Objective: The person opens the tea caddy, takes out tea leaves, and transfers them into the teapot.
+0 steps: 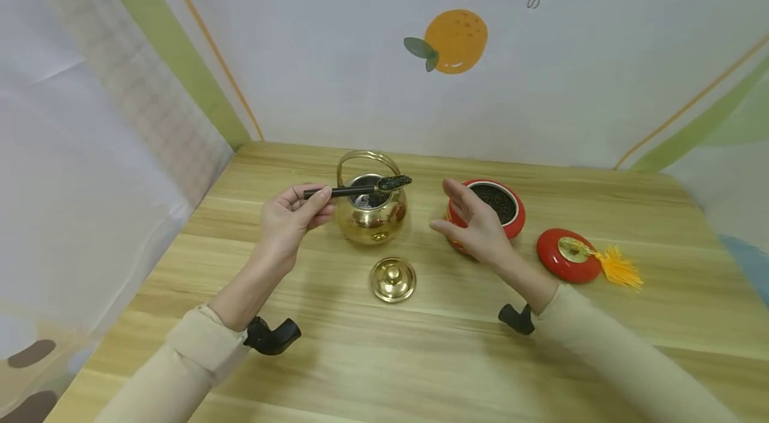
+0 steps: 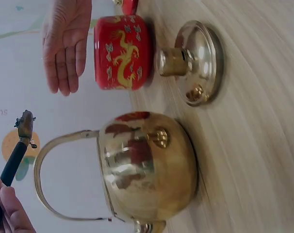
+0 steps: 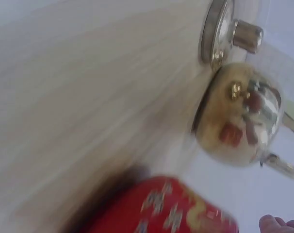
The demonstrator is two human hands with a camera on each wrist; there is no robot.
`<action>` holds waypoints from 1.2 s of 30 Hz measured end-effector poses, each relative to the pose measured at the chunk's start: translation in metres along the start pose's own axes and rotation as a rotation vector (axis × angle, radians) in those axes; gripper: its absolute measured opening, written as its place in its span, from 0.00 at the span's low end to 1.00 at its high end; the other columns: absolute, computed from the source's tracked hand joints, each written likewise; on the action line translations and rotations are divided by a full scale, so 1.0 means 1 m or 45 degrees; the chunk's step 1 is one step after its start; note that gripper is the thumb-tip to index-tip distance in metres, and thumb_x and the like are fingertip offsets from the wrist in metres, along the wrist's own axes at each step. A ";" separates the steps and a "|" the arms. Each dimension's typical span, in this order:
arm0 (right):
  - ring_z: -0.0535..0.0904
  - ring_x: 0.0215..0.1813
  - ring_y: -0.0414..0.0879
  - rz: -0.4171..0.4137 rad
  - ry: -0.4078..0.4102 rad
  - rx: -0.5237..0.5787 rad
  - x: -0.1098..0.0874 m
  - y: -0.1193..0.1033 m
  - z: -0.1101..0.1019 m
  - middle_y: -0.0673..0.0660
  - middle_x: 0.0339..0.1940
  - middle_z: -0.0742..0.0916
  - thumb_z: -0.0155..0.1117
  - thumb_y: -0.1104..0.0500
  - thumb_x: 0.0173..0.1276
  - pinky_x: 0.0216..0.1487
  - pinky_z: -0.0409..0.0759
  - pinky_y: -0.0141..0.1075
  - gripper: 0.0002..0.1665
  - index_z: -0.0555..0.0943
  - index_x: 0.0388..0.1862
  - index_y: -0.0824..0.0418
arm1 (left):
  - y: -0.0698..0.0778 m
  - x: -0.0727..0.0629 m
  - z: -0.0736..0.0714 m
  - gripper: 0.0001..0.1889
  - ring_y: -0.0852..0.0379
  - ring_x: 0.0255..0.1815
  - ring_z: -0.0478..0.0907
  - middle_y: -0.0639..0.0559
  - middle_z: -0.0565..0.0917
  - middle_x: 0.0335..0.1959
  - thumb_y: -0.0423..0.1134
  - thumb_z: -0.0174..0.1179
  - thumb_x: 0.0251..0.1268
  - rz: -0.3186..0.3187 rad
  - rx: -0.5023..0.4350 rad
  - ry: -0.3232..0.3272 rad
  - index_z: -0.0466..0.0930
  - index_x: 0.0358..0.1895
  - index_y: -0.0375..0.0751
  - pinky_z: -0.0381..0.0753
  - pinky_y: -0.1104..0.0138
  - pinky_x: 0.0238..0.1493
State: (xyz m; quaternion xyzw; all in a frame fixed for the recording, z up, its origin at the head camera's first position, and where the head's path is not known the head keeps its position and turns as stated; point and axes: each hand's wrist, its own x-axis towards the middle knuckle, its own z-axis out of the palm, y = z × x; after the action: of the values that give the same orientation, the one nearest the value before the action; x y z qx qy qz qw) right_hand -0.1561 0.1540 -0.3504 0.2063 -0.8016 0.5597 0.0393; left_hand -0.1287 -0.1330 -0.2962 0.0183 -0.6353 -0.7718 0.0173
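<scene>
My left hand [image 1: 287,219] pinches the dark handle of a tea scoop [image 1: 351,191] between thumb and fingers. Dark tea leaves [image 1: 396,182] heap on the scoop's bowl, which is over the brass teapot [image 1: 372,226]. The pot is uncovered, its arched handle upright, and some dark leaves show inside. Beside the red tea jar [image 1: 519,215], my right hand [image 1: 479,229] holds nothing, its fingers extended and thumb apart. That jar stands uncovered with dark leaves inside; a golden dragon [image 2: 126,60] decorates its side in the left wrist view.
In front of the teapot lies its brass lid [image 1: 393,281], knob up. The jar's red lid [image 1: 559,261] with a yellow tassel [image 1: 621,268] rests to the right. A white printed cloth [image 1: 336,76] hangs behind the wooden table [image 1: 384,356]. Black wrist mounts [image 1: 273,337] stick out below both wrists.
</scene>
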 end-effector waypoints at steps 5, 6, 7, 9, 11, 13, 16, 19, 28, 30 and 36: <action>0.60 0.73 0.54 0.057 -0.062 0.016 0.014 0.006 0.018 0.65 0.72 0.65 0.69 0.63 0.59 0.71 0.63 0.40 0.45 0.58 0.71 0.69 | 0.002 -0.001 -0.013 0.02 0.66 0.27 0.83 0.58 0.86 0.25 0.35 0.61 0.63 -0.005 0.006 0.032 0.79 0.37 0.43 0.83 0.77 0.35; 0.60 0.73 0.54 0.070 -0.070 0.024 0.016 0.007 0.021 0.64 0.72 0.65 0.69 0.63 0.59 0.71 0.63 0.40 0.45 0.58 0.71 0.69 | 0.002 -0.001 -0.016 0.02 0.66 0.27 0.83 0.58 0.86 0.25 0.35 0.60 0.63 -0.005 0.015 0.040 0.79 0.37 0.43 0.83 0.77 0.35; 0.60 0.73 0.54 0.085 -0.076 0.036 0.019 0.009 0.024 0.65 0.72 0.65 0.70 0.62 0.58 0.71 0.63 0.40 0.45 0.58 0.71 0.69 | 0.002 0.000 -0.017 0.03 0.67 0.27 0.83 0.58 0.86 0.25 0.35 0.61 0.63 -0.002 0.027 0.047 0.79 0.37 0.42 0.83 0.77 0.35; 0.60 0.73 0.54 0.111 -0.088 0.049 0.024 0.012 0.029 0.65 0.72 0.65 0.70 0.61 0.58 0.71 0.62 0.41 0.46 0.58 0.71 0.70 | 0.002 0.001 -0.021 0.04 0.67 0.26 0.83 0.58 0.85 0.25 0.35 0.61 0.62 -0.001 0.044 0.060 0.79 0.38 0.41 0.83 0.77 0.35; 0.59 0.73 0.55 0.132 -0.102 0.049 0.029 0.015 0.034 0.65 0.72 0.65 0.70 0.60 0.58 0.72 0.62 0.41 0.46 0.58 0.71 0.69 | 0.001 0.003 -0.023 0.06 0.67 0.27 0.83 0.58 0.85 0.25 0.36 0.61 0.62 -0.003 0.057 0.071 0.78 0.39 0.40 0.83 0.77 0.35; 0.58 0.73 0.54 0.152 -0.117 0.053 0.033 0.019 0.039 0.65 0.72 0.64 0.70 0.60 0.58 0.72 0.61 0.42 0.47 0.57 0.71 0.69 | 0.000 0.005 -0.025 0.07 0.67 0.26 0.83 0.58 0.85 0.25 0.37 0.62 0.62 -0.002 0.066 0.080 0.77 0.40 0.38 0.83 0.77 0.35; 0.56 0.74 0.55 0.169 -0.138 0.045 0.039 0.022 0.045 0.66 0.73 0.62 0.70 0.60 0.59 0.73 0.59 0.43 0.48 0.56 0.72 0.69 | -0.001 0.008 -0.028 0.09 0.67 0.27 0.83 0.58 0.85 0.25 0.37 0.62 0.61 -0.005 0.076 0.095 0.77 0.40 0.37 0.83 0.77 0.35; 0.56 0.74 0.58 0.170 -0.154 0.037 0.042 0.013 0.048 0.69 0.72 0.62 0.69 0.62 0.59 0.73 0.58 0.46 0.47 0.55 0.71 0.72 | -0.002 0.011 -0.029 0.09 0.66 0.27 0.83 0.58 0.85 0.25 0.38 0.63 0.60 -0.004 0.089 0.111 0.77 0.40 0.38 0.83 0.76 0.35; 0.58 0.72 0.61 0.162 -0.155 0.003 0.048 -0.016 0.053 0.72 0.69 0.66 0.68 0.67 0.58 0.71 0.60 0.49 0.44 0.57 0.69 0.75 | -0.007 0.020 -0.030 0.09 0.66 0.27 0.83 0.59 0.85 0.25 0.37 0.64 0.59 0.034 0.158 0.144 0.78 0.40 0.37 0.83 0.76 0.35; 0.60 0.71 0.61 0.141 -0.151 0.012 0.050 -0.013 0.055 0.73 0.67 0.68 0.69 0.68 0.57 0.71 0.61 0.50 0.42 0.59 0.67 0.76 | -0.008 0.021 -0.030 0.09 0.65 0.27 0.83 0.60 0.85 0.24 0.36 0.64 0.60 0.048 0.179 0.151 0.78 0.40 0.36 0.83 0.76 0.35; 0.63 0.70 0.59 0.098 -0.145 0.037 0.059 0.015 0.062 0.70 0.63 0.73 0.70 0.68 0.56 0.71 0.61 0.48 0.39 0.65 0.66 0.72 | -0.008 0.024 -0.032 0.11 0.66 0.26 0.83 0.60 0.84 0.24 0.36 0.64 0.60 0.095 0.255 0.172 0.78 0.41 0.34 0.84 0.75 0.36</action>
State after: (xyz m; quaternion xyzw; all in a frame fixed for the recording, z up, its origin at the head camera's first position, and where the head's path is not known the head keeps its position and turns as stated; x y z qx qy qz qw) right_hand -0.2050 0.0848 -0.3697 0.2073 -0.8016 0.5599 -0.0308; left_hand -0.1514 -0.1642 -0.3106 0.0480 -0.7068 -0.7004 0.0868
